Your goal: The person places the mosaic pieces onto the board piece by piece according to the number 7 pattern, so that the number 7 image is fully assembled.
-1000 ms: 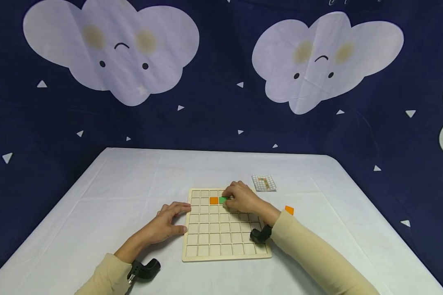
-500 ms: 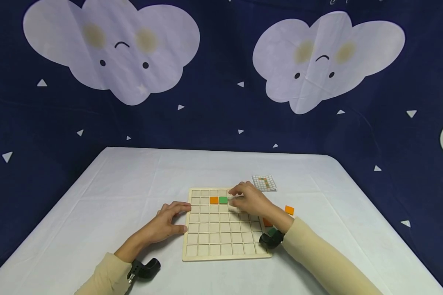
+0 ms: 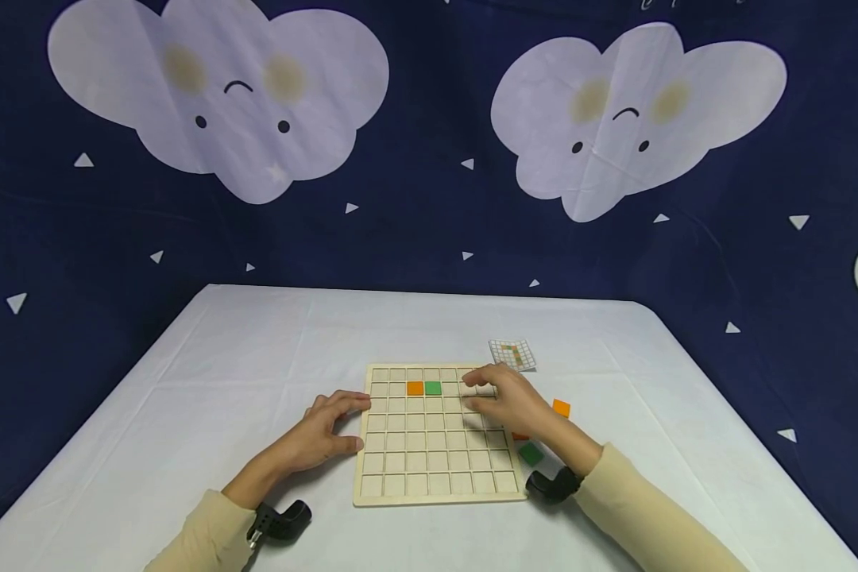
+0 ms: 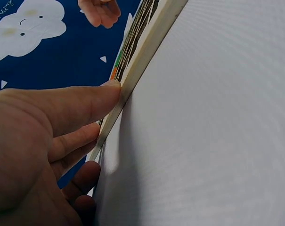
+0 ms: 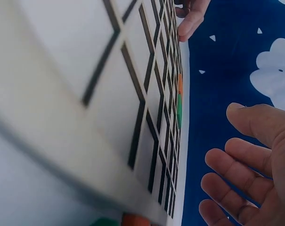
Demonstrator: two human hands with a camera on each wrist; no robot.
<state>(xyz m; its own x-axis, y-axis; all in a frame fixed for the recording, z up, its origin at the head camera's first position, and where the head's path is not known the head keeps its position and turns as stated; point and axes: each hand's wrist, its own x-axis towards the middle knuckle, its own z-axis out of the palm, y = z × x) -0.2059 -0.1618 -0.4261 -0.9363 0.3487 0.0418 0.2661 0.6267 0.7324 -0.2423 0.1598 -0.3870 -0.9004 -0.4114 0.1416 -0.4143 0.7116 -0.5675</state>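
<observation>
A pale wooden grid board (image 3: 439,504) lies flat on the table. Near its far edge an orange tile (image 3: 415,388) and a green tile (image 3: 433,388) sit side by side in two of its cells. My left hand (image 3: 323,433) touches the board's left edge, thumb and fingertips against the rim, as the left wrist view also shows. Over the upper right of the board hovers my right hand (image 3: 508,397), its thumb and fingers spread apart and nothing between them. In the right wrist view the fingers (image 5: 232,165) are relaxed and apart from the board.
A small card (image 3: 512,354) with a printed grid pattern lies beyond the board's far right corner. Loose tiles lie right of the board: an orange one (image 3: 561,408), a green one (image 3: 531,454), and a darker orange one (image 3: 520,436) partly hidden by the right arm.
My right hand has let go of the green tile, which now sits fully visible beside the orange one, and has moved right and toward me. The left hand has stayed in place.
</observation>
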